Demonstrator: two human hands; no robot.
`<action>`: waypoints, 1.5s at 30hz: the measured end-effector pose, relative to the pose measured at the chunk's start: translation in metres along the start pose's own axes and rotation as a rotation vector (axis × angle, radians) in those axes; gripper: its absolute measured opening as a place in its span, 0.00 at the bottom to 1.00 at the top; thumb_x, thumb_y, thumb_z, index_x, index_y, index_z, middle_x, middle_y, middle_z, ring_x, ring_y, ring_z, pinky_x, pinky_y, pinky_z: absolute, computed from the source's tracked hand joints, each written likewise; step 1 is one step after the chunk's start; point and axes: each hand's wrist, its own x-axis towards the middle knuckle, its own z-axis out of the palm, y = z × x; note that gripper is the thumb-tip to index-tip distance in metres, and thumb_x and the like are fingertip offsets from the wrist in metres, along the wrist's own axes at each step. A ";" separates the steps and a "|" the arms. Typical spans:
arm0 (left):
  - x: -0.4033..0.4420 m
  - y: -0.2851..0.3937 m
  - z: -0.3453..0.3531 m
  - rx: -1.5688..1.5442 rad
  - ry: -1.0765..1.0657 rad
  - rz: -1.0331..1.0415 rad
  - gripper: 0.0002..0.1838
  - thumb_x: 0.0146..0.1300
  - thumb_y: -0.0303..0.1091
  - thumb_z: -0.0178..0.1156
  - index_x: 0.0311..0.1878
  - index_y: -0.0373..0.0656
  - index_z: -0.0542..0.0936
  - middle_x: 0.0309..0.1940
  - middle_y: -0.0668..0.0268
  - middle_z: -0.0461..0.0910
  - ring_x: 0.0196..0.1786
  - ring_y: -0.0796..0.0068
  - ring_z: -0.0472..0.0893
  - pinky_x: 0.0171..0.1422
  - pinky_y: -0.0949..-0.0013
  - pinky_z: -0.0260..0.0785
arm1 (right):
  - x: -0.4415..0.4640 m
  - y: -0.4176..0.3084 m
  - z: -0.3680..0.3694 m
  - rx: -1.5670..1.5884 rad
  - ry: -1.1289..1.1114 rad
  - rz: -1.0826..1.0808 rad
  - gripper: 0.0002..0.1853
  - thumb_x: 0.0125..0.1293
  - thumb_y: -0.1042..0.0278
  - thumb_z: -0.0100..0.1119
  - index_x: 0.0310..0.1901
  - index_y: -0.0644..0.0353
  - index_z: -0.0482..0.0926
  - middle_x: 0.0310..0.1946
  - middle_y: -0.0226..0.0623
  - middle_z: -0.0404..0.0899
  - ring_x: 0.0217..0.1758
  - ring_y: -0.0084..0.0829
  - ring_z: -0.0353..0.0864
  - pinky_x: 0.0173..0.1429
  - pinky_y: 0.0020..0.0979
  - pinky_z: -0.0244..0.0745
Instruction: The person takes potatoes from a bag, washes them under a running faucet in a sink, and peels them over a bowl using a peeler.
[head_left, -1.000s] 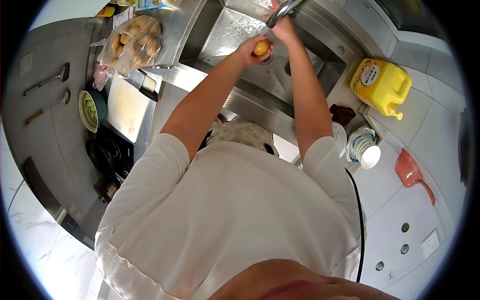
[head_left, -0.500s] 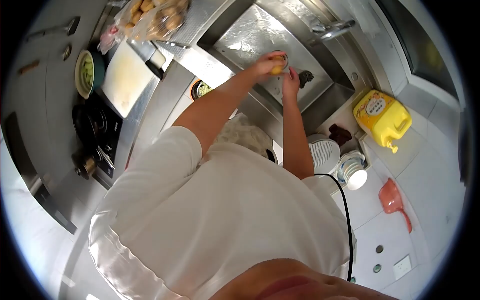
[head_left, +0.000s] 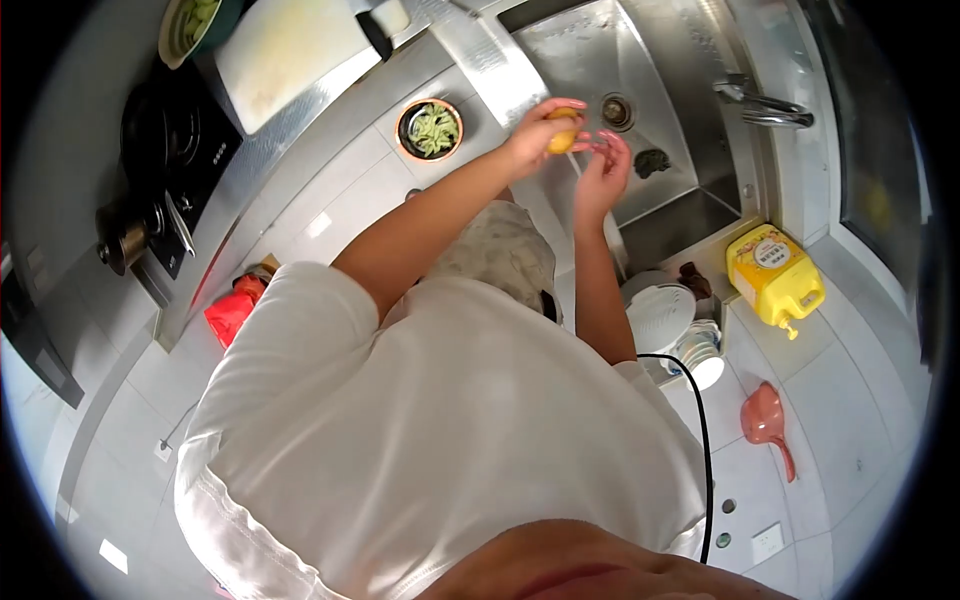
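- Left hand [head_left: 530, 137]: fingers curled around the potato [head_left: 562, 143], grip closed on it, thumb side uppermost. Part of the potato shows between the fingers.
- Right hand [head_left: 603, 180]: raised just to the right of the left one, fingers loosely bent, tips pointing left toward the potato. Whether they pinch anything small, or touch the potato, I can't make out from where I stand.
- Potato position: held up by the near left edge of the sink [head_left: 592, 50], left of the drain [head_left: 617, 113]; not resting on anything but the hand.
- Risk 1 (judgement): slip. Smooth, rounded skin, perhaps wet, would give the fingers little purchase; a loosened grip could let it drop.
- Risk 2 (judgement): direction of fall. Toward the right, it would land in the sink; toward the left, it could go over the edge to the floor [head_left: 330, 205], where a bowl [head_left: 407, 118] of green scraps [head_left: 434, 130] sits farther left.
- Risk 3 (judgement): fingers of both hands are close together; a hurried move of either could knock the potato loose.
- Risk 4 (judgement): dark clump [head_left: 652, 163] lies right of the drain; if shifted onto it, drainage could slow.
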 end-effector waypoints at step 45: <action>-0.389 -0.020 -0.319 -0.190 0.693 0.242 0.22 0.72 0.26 0.63 0.67 0.41 0.75 0.44 0.64 0.83 0.42 0.72 0.85 0.44 0.68 0.83 | -0.227 0.043 0.097 -0.218 -0.726 0.941 0.20 0.62 0.80 0.52 0.57 0.66 0.74 0.41 0.42 0.82 0.34 0.37 0.88 0.34 0.36 0.90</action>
